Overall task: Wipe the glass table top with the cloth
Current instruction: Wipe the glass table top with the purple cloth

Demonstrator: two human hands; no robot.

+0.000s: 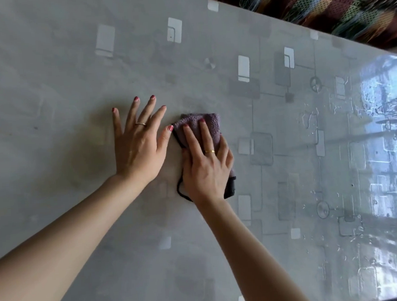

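The glass table top (pixel 69 65) fills almost the whole view, grey with a pattern of pale squares and thin lines. A folded mauve cloth (pixel 211 126) with a dark edge lies near its middle. My right hand (pixel 205 166) presses flat on the cloth, fingers stretched over it. My left hand (pixel 138 142) rests palm down on the bare glass just left of the cloth, fingers spread, holding nothing; its thumb tip touches the cloth's left corner.
A striped, multicoloured fabric with a fringe (pixel 323 0) lies beyond the table's far edge at the top right. Bright window reflections and wet streaks (pixel 381 161) cover the right part of the glass.
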